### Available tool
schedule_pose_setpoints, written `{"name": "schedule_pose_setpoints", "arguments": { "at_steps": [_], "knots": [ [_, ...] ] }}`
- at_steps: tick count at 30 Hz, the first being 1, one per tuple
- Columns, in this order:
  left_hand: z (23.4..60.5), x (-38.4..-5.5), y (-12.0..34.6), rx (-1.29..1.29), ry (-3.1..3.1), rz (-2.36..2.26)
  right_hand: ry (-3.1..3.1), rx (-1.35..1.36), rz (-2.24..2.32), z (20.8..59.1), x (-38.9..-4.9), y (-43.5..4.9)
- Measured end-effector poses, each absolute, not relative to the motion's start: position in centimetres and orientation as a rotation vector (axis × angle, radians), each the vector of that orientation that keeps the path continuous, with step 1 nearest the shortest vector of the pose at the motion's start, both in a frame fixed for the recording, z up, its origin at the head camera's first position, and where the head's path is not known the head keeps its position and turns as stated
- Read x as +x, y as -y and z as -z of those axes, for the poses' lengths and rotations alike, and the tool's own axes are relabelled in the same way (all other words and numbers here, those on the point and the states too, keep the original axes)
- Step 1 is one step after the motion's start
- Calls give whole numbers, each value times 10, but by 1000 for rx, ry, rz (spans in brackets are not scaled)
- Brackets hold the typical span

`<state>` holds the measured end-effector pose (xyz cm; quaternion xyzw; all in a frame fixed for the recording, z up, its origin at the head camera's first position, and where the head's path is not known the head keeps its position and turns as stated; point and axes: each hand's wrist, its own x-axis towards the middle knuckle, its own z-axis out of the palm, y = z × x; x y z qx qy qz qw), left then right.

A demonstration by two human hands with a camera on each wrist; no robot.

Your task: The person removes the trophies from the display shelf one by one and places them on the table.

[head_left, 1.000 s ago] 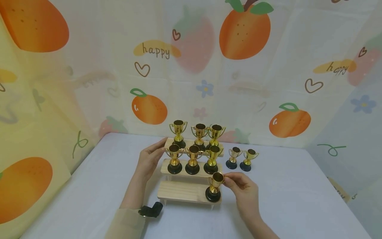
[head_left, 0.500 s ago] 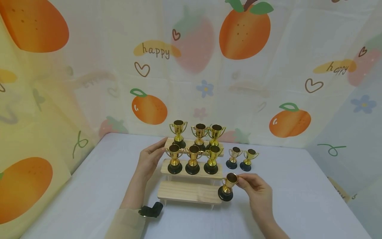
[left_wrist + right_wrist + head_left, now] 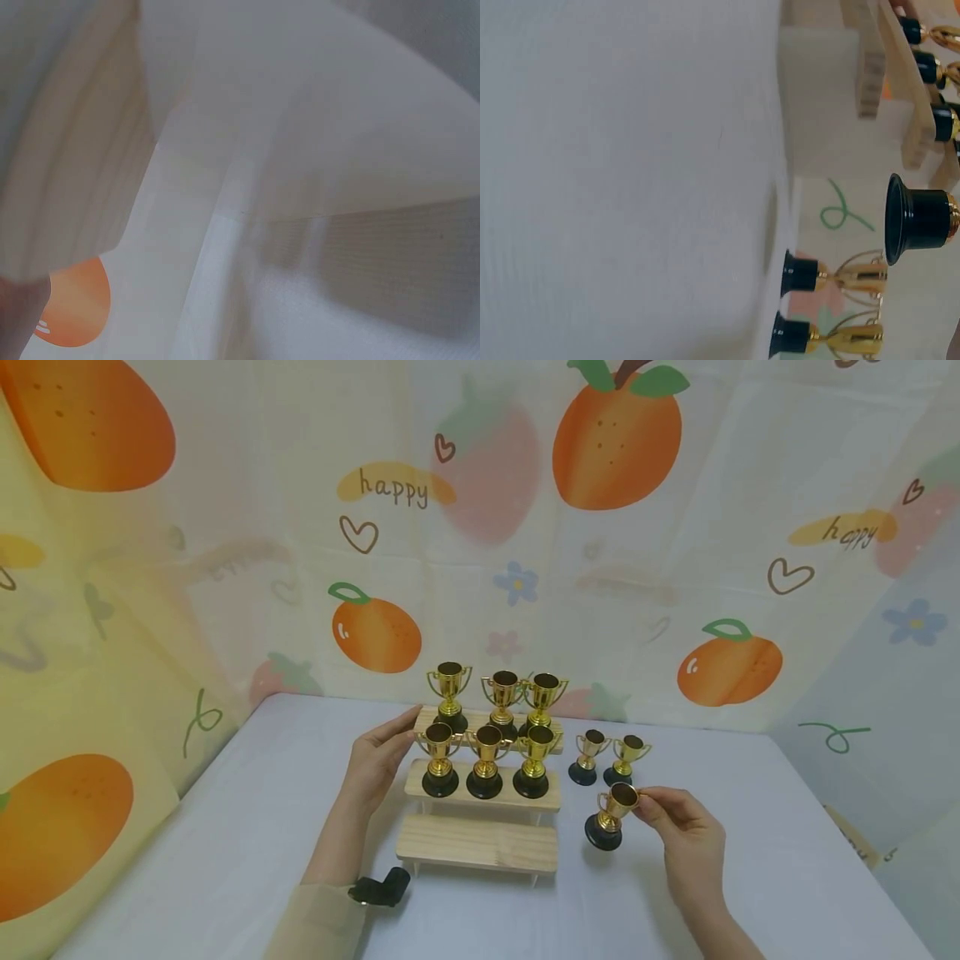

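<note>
My right hand (image 3: pixel 690 839) pinches a small gold trophy cup (image 3: pixel 619 802) by one handle, to the right of a three-tier wooden display stand (image 3: pixel 476 843). The cup tilts, and in the right wrist view its black base (image 3: pixel 922 219) hangs clear of the table. My left hand (image 3: pixel 375 760) holds the left end of the stand's top board (image 3: pixel 423 718); the left wrist view shows a fingertip (image 3: pixel 19 315) at the board's end. Three trophies stand on the top tier and three, one of them the trophy (image 3: pixel 440 760) at left, on the middle tier. The bottom board is bare.
Two more trophies, a left one (image 3: pixel 587 756) and a right one (image 3: pixel 628 756), stand on the white-covered table (image 3: pixel 247 827) right of the stand. A fruit-printed cloth (image 3: pixel 480 568) hangs behind. A black band (image 3: pixel 380 887) is round the left wrist.
My right hand has lifted the trophy off the right end of the bottom tier and carried it rightward, toward the two standing trophies. My left hand has stayed at the stand.
</note>
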<state>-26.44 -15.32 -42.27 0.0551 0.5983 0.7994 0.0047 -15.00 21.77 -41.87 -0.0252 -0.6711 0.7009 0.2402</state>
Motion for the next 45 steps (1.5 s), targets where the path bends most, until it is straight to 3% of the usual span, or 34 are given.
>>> {"name": "schedule_pose_setpoints", "arguments": {
  "at_steps": [29,45],
  "knots": [
    [423,-266,152,216,-1841,-2547,1699,-377,-1955,423,-193,-297],
    [423,-266,153,203,-1849,-2538,1586,-360,-2110,428,-220,-311]
  ]
}}
